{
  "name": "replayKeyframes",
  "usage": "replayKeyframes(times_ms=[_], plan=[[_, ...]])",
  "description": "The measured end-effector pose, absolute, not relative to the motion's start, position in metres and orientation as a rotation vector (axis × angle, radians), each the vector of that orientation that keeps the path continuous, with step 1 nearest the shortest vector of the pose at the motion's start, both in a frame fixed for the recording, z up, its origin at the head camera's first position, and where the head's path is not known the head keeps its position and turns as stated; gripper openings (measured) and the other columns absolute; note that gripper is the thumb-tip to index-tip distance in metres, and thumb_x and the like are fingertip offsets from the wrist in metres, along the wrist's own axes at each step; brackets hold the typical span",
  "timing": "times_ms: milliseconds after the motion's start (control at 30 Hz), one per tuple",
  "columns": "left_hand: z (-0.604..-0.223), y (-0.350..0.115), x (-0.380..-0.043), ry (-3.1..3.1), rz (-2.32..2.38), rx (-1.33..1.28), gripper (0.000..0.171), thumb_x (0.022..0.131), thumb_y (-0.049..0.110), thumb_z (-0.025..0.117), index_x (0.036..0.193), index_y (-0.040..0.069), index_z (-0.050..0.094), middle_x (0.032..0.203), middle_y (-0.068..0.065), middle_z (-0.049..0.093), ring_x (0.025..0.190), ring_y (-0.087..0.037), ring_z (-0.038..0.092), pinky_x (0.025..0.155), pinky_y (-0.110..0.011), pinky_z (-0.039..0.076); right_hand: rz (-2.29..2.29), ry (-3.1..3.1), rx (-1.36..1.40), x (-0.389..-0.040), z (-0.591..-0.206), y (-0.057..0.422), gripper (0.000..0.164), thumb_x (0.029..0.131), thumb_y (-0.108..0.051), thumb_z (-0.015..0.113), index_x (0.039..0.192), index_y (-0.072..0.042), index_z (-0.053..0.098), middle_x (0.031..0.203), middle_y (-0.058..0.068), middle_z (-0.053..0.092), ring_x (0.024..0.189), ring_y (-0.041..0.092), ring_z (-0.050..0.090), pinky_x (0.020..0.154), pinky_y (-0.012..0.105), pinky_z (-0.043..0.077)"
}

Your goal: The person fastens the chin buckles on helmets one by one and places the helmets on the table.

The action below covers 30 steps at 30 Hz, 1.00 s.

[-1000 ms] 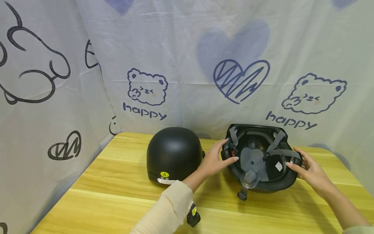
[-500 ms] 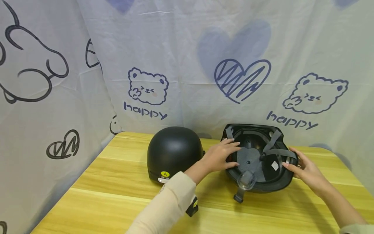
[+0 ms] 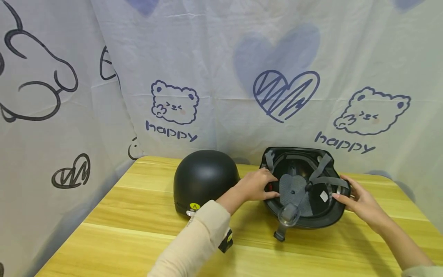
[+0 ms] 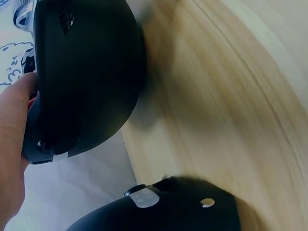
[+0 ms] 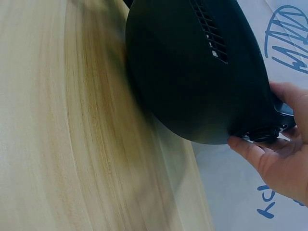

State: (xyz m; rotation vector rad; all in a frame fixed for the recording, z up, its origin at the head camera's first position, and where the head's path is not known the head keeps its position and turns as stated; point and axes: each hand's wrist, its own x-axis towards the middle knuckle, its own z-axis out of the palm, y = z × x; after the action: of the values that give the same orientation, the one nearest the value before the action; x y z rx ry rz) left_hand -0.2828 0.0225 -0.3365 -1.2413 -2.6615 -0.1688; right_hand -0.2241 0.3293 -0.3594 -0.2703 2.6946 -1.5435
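Note:
A black helmet [image 3: 320, 221] stands on the right half of the table, tipped so its hollow inside faces me. Grey padding [image 3: 290, 188] and grey straps [image 3: 327, 179] show within, and a clear plastic piece [image 3: 288, 214] sits over its lower rim with a dark buckle [image 3: 279, 236] hanging below. My left hand [image 3: 254, 186] holds the left rim, thumb at the inner edge; some fingers are hidden behind the side. On the opposite rim, my right hand [image 3: 363, 202] grips with the thumb inside and fingers outside. The right wrist view shows fingertips at the helmet's round side fitting [image 5: 263, 134].
A second black helmet [image 3: 205, 177] with a yellow "A" sticker [image 3: 195, 206] rests dome up beside my left forearm. A black strap end [image 3: 225, 241] lies below my sleeve. The wooden table [image 3: 114, 204] meets a printed cloth [image 3: 221, 127] at the back.
The upturned helmet has shifted slightly left. My left hand reached its fingers over the left rim, then drew back to hold the edge. My right hand moved left with the helmet.

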Motion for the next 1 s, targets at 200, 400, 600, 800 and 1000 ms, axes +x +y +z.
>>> replayKeyframes(times_ms=[200,400,600,800,1000], plan=[[-0.328,0.017,-0.286,-2.756,-0.312,-1.372,0.038,0.092,0.023,0.057,0.126,0.005,0.057,0.123,-0.007,0.061,0.116,-0.019,0.054,0.097,-0.025,0.044,-1.493,2.713,-0.258,-0.222,-0.357,0.328,0.071,0.096,-0.021,0.05,0.147,0.001,0.006,0.13,0.037,0.035,0.086,-0.014,0.048,0.072,0.02,0.053],[-0.325,0.016,-0.285,-2.776,-0.334,-1.408,0.038,0.091,0.018,0.057,0.126,0.003,0.056,0.124,-0.009,0.061,0.114,-0.021,0.053,0.097,-0.026,0.044,-1.476,2.727,-0.258,-0.222,-0.356,0.328,0.071,0.096,-0.021,0.05,0.147,0.001,0.007,0.13,0.036,0.036,0.086,-0.014,0.048,0.072,0.021,0.053],[-0.324,0.017,-0.282,-2.786,-0.264,-1.374,0.04,0.09,0.024,0.061,0.125,0.006,0.059,0.118,-0.006,0.062,0.11,-0.018,0.052,0.095,-0.025,0.043,-1.463,2.739,-0.244,-0.222,-0.357,0.328,0.071,0.096,-0.022,0.051,0.147,0.0,0.008,0.13,0.036,0.036,0.085,-0.014,0.048,0.072,0.023,0.053],[-0.321,0.018,-0.279,-2.763,-0.191,-1.391,0.038,0.09,0.028,0.061,0.122,0.008,0.061,0.111,-0.006,0.062,0.101,-0.018,0.051,0.087,-0.026,0.042,-1.479,2.729,-0.236,-0.222,-0.358,0.328,0.071,0.096,-0.022,0.051,0.147,-0.001,0.007,0.129,0.036,0.037,0.084,-0.01,0.051,0.073,0.024,0.053],[-0.326,0.019,-0.276,-2.662,-0.135,-1.362,0.031,0.092,0.032,0.057,0.11,0.011,0.069,0.103,-0.003,0.064,0.094,-0.015,0.052,0.083,-0.023,0.042,-1.445,2.747,-0.201,-0.221,-0.36,0.329,0.071,0.096,-0.025,0.051,0.148,-0.002,0.007,0.129,0.037,0.037,0.083,-0.01,0.051,0.074,0.029,0.053]])
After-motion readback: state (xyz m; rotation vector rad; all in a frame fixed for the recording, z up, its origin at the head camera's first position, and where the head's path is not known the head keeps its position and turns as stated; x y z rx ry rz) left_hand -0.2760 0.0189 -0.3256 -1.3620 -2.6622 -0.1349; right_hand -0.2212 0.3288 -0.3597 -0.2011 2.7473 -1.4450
